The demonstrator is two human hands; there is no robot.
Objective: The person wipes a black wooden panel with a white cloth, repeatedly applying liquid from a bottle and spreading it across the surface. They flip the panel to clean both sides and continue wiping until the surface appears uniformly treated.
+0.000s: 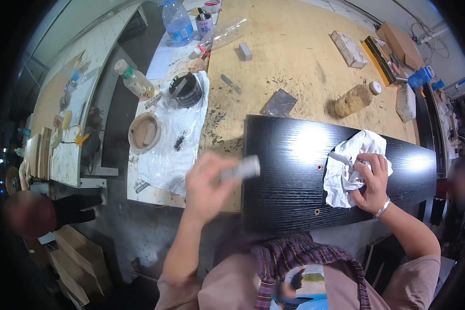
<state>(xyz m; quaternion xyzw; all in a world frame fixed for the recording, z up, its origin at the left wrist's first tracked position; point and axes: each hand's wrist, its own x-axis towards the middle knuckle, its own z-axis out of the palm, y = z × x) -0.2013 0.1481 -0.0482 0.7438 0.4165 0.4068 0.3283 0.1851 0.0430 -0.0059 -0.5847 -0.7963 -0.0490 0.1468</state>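
Left hand (206,183) raised, blurred, fingers closed on a small grey block (241,169).
Right hand (371,183) grips a white rag (354,163) pressed on the black board (289,181).

Clutter across my plywood surface (294,46)

Beyond my work, a clear plastic bottle (176,20) stands at the far edge, a small capped bottle (134,80) lies left, a round wooden bowl (144,132) sits on white sheeting (173,150), and an amber jar (354,99) lies tipped beside a wrapped block (349,49).
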